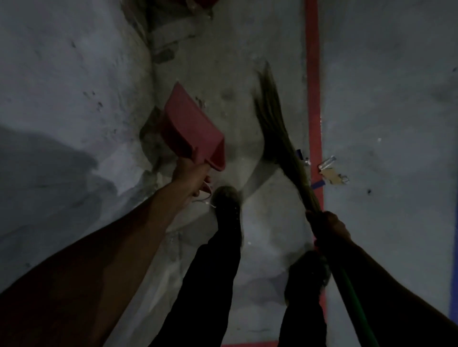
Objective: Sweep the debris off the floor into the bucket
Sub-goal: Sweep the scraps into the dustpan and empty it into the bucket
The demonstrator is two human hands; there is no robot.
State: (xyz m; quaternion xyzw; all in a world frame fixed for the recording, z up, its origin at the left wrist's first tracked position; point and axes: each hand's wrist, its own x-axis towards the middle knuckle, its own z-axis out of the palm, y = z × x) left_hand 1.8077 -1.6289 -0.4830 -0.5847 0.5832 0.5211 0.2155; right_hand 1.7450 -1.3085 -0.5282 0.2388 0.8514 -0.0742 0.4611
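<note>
My left hand (192, 177) grips the handle of a red dustpan (190, 126), which hangs above the floor with its mouth pointing up and left. My right hand (327, 227) holds a grass broom (277, 119) by its green handle (352, 299); the blurred bristles reach forward over the pale concrete. Small debris (330, 169), scraps of card, foil and a blue bit, lies on and beside the red floor line (313, 74), just right of the broom. A red object (205, 2) at the top edge may be the bucket; only a sliver shows.
My two legs in dark trousers and shoes (226, 200) stand at the bottom centre. Rubble or rough concrete pieces (164, 44) lie at the top centre. The scene is dim. A blue strip (453, 280) runs at the far right.
</note>
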